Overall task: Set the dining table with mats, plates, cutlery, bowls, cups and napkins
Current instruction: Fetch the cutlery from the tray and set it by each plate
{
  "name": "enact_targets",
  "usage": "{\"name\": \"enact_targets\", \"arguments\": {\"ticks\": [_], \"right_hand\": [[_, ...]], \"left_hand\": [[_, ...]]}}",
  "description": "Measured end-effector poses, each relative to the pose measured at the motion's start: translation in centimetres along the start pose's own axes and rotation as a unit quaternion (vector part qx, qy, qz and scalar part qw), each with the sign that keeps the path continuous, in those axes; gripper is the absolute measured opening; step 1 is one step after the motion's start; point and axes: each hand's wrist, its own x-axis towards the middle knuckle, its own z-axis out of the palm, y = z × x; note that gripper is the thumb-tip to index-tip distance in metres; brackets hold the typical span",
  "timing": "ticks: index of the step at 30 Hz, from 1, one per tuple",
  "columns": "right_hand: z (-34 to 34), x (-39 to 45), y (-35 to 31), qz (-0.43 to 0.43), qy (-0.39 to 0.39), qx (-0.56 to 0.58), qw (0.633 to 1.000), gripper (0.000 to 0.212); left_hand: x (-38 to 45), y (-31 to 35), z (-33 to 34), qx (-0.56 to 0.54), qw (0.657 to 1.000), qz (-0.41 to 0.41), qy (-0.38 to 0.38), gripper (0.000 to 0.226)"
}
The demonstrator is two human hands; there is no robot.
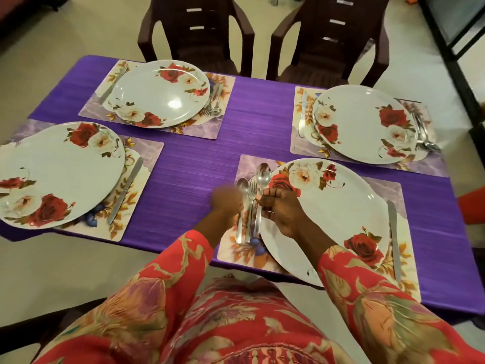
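Steel cutlery lined up on the left strip of the near right mat (237, 252), just beside the rose-printed plate (328, 222): small spoon (241, 206) outermost, fork (250, 214) in the middle, large spoon (261, 195) against the plate rim. Best done by keeping the three handles parallel, ends level near the mat's front edge, none riding up on the plate; looks like the large spoon wants a nudge outward, since its bowl overlaps the rim.

Head view, hands: right hand (282, 214) reaching across the plate, fingertips curled and pinching the large spoon's handle just below its bowl, wrist low over the plate. Left hand (228, 203) blurred, fingers curled near the small spoon's handle; cannot tell whether gripping it or merely touching. Both hands close together, almost meeting over the fork.

Elsewhere on the purple worktop (199, 164): three more mats with plates, a knife (393, 237) on the right of the near plate. No bowls, cups or napkins visible, so probably around the middle of the job.
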Motion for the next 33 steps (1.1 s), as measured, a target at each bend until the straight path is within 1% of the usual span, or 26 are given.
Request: {"name": "enact_targets", "arguments": {"ticks": [2, 3, 4, 6, 9, 14, 17, 22, 25, 28, 31, 33], "right_hand": [[0.5, 0.1, 0.2, -0.003, -0.006, -0.005, 1.000, 0.007], [0.9, 0.1, 0.2, -0.005, -0.006, -0.012, 1.000, 0.007], [1.3, 0.2, 0.2, -0.005, -0.004, -0.016, 1.000, 0.014], [2.1, 0.2, 0.3, -0.004, -0.001, -0.026, 1.000, 0.019], [3.5, -0.2, 0.4, 0.001, -0.009, -0.037, 0.999, 0.009], [6.3, 0.2, 0.5, 0.014, -0.039, -0.071, 0.997, 0.018], [8.3, 0.9, 0.4, 0.011, -0.036, -0.089, 0.995, 0.018], [12.6, 2.7, 0.0, 0.011, -0.028, -0.068, 0.997, 0.017], [16.4, 3.7, -0.1, 0.011, -0.017, -0.054, 0.998, 0.017], [20.5, 4.6, -0.2, 0.009, -0.013, -0.044, 0.999, 0.017], [25.2, 5.2, -0.1, 0.014, -0.024, -0.039, 0.999, 0.015], [28.3, 5.4, 0.1, 0.019, -0.040, -0.045, 0.998, 0.015]], "left_hand": [[-1.3, 0.7, -0.2, -0.068, 0.994, -0.048, -0.074, 0.021], [-1.7, 1.0, -0.4, -0.082, 0.989, -0.062, -0.103, 0.017], [-2.0, 1.1, -0.7, -0.093, 0.986, -0.071, -0.123, 0.015], [-1.9, 1.0, -1.5, -0.110, 0.983, -0.080, -0.121, 0.014], [-1.8, 0.9, -2.9, -0.103, 0.986, -0.082, -0.101, 0.018], [-1.2, 1.5, -5.5, -0.084, 0.989, -0.086, -0.085, 0.022], [0.1, 2.3, -7.1, -0.079, 0.989, -0.092, -0.087, 0.021], [2.8, 4.5, -10.9, -0.073, 0.987, -0.088, -0.109, 0.018], [4.8, 6.2, -14.3, -0.056, 0.987, -0.086, -0.125, 0.015], [6.6, 7.8, -18.0, -0.032, 0.986, -0.078, -0.146, 0.020], [8.5, 9.2, -22.7, -0.024, 0.985, -0.069, -0.158, 0.020], [9.7, 10.0, -26.0, -0.038, 0.986, -0.067, -0.151, 0.018]]}}
